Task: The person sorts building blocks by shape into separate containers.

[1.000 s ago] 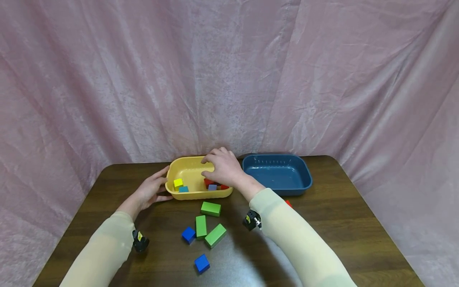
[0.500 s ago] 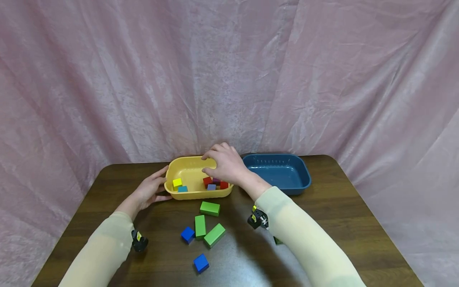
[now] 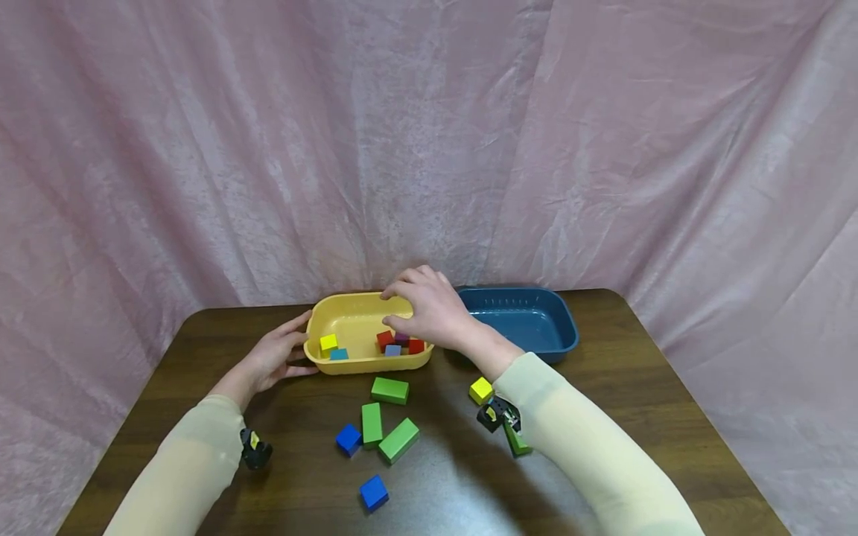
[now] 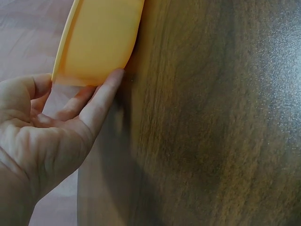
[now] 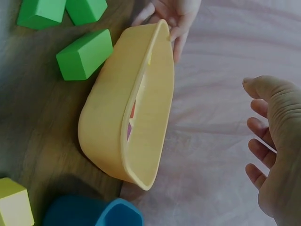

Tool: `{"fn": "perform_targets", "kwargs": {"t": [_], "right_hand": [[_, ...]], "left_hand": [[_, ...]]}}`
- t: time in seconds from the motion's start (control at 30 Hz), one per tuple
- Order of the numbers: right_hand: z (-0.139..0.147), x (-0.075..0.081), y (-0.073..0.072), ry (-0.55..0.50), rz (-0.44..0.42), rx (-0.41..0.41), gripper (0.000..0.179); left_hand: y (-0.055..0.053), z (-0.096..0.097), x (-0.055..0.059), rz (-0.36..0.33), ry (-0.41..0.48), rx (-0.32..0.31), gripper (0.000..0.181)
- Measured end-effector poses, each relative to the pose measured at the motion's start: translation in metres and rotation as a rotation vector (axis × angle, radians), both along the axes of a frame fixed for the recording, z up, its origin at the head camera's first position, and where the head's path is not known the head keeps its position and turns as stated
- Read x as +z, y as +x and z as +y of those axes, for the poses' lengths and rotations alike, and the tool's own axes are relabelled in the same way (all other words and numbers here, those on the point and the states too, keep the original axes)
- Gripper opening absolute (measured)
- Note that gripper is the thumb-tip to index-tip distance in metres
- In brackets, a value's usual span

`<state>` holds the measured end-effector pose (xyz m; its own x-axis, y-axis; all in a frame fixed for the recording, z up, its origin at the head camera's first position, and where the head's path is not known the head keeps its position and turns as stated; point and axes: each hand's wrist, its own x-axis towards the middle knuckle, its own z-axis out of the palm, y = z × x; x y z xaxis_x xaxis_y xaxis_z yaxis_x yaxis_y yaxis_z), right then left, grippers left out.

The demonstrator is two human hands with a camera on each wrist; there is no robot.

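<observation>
A yellow bin [image 3: 369,365] stands at the back of the table. My left hand [image 3: 271,359] touches its left end, and in the left wrist view its fingers rest along the end wall and at the rim. Over the bin's right part hovers my right hand [image 3: 432,309], fingers loosely bent and nothing between them, apart from the bin in the right wrist view. Inside the bin lie a yellow cube [image 3: 328,343], a teal block [image 3: 339,354], two red blocks [image 3: 385,340], a purple block [image 3: 401,339] and a lavender block [image 3: 392,351].
A blue bin [image 3: 529,327] stands right of the yellow one. In front lie several green blocks [image 3: 398,441], two blue cubes [image 3: 374,492] and a yellow cube [image 3: 480,390]. A green block [image 3: 518,441] is partly behind the right sleeve. A pink curtain [image 3: 429,149] hangs behind.
My right hand has shifted slightly right. Its arm has uncovered the yellow cube and the green block on the table and covered a red piece. My left hand stays at the bin's end.
</observation>
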<state>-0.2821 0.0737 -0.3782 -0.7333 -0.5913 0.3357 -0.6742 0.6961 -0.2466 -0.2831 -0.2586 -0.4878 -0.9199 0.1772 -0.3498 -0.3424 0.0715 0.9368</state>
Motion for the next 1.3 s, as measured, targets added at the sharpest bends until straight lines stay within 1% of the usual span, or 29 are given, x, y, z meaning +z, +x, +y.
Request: {"fn": "perform_targets", "kwargs": {"t": [0.27, 0.57, 0.77, 0.9, 1.1, 1.3], "right_hand": [[0.014, -0.001, 0.012, -0.021, 0.03, 0.06, 0.034], [0.03, -0.008, 0.03, -0.052, 0.036, 0.077, 0.033], [0.039, -0.012, 0.042, -0.075, 0.046, 0.102, 0.031], [0.045, -0.017, 0.048, -0.092, 0.056, 0.117, 0.031], [0.054, -0.026, 0.057, -0.086, 0.069, 0.137, 0.033], [0.061, -0.035, 0.07, -0.084, 0.046, 0.152, 0.034]], "left_hand": [[0.0, -0.004, 0.002, -0.01, 0.017, -0.003, 0.066], [0.001, -0.008, 0.006, -0.016, 0.009, -0.02, 0.066], [0.0, -0.009, 0.006, -0.019, 0.017, -0.028, 0.065], [0.001, -0.011, 0.005, -0.02, 0.021, -0.035, 0.065], [0.001, -0.011, 0.004, -0.012, 0.029, -0.039, 0.063], [0.0, -0.012, 0.003, -0.003, 0.028, -0.051, 0.063]]}}
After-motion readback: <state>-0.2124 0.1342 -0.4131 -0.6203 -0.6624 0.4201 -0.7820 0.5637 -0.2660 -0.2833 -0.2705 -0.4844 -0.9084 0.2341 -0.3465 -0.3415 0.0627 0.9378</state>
